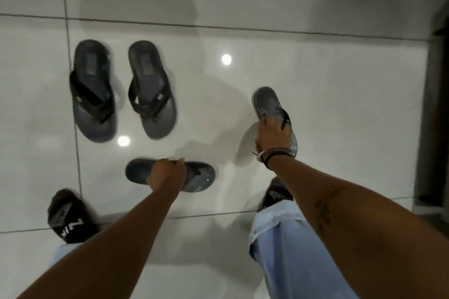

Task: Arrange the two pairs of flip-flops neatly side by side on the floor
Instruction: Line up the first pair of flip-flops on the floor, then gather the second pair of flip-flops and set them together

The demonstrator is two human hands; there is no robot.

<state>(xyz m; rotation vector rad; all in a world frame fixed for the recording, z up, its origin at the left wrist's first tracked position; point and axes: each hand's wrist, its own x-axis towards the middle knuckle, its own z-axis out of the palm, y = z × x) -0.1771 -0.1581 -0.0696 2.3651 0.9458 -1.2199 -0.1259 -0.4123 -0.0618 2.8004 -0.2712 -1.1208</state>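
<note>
Two dark grey flip-flops with black straps lie side by side on the white tiled floor at the upper left, one [93, 91] left of the other [151, 93], toes toward me. My left hand [167, 172] grips a smaller grey patterned flip-flop [196, 178] that lies crosswise just above the floor in the middle. My right hand [273, 132] grips the matching flip-flop [266, 101] by its strap, heel pointing away, to the right.
My two feet in black slides [69, 216] [277, 193] stand at the bottom, with light blue jeans [286, 245] over the right leg. A dark wall base [432, 104] runs along the right side and a dark edge along the top. Ceiling lights reflect in the glossy tiles.
</note>
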